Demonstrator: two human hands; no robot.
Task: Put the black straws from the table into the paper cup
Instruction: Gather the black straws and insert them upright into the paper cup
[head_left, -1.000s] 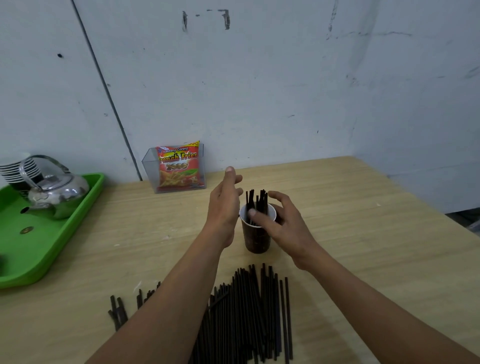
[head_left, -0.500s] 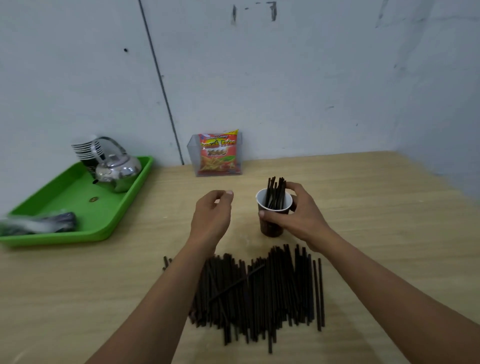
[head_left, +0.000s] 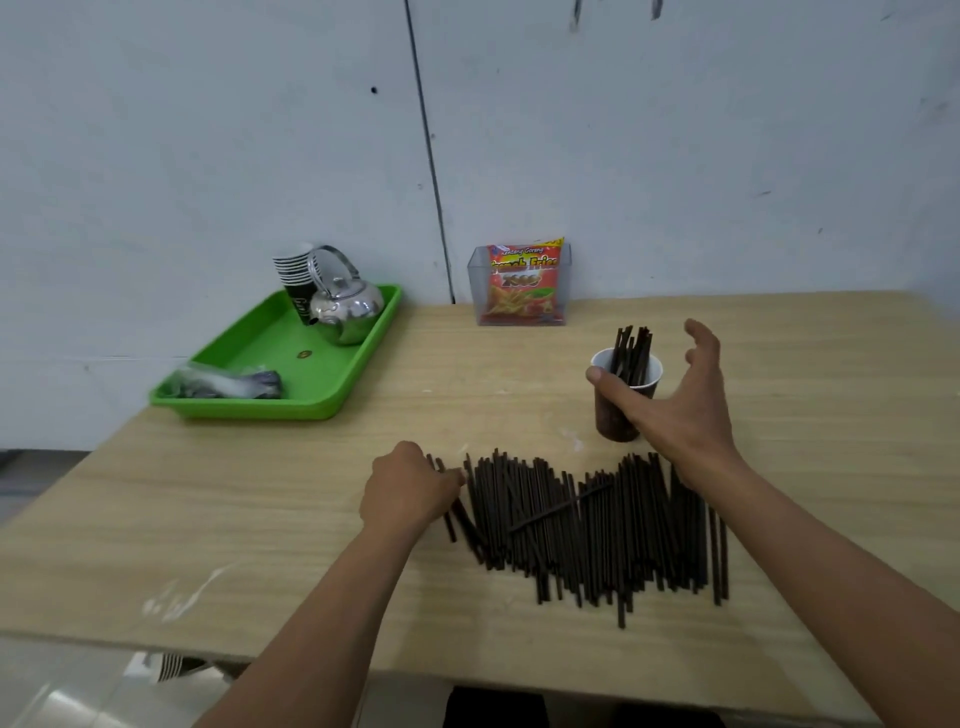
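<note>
Plain tea corner: wooden table (head_left: 260, 519), kettle (head_left: 348, 309) and stacked cups (head_left: 293, 270) on green tray (head_left: 249, 410), snack packet (head_left: 524, 283).

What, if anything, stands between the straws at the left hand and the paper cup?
Nothing visible. Bare table lies between the left hand on the straws and the paper cup; the right hand touches its rim, mouth uncovered.

One paper cup (head_left: 610, 423). Dozens of black straws (head_left: 587, 530) on worktop (head_left: 260, 519), too dense for exact count; several more in cup. One green tray (head_left: 270, 343). One kettle (head_left: 348, 312). One cup stack (head_left: 293, 270). One snack packet (head_left: 524, 286). One clear holder (head_left: 480, 280).
</note>
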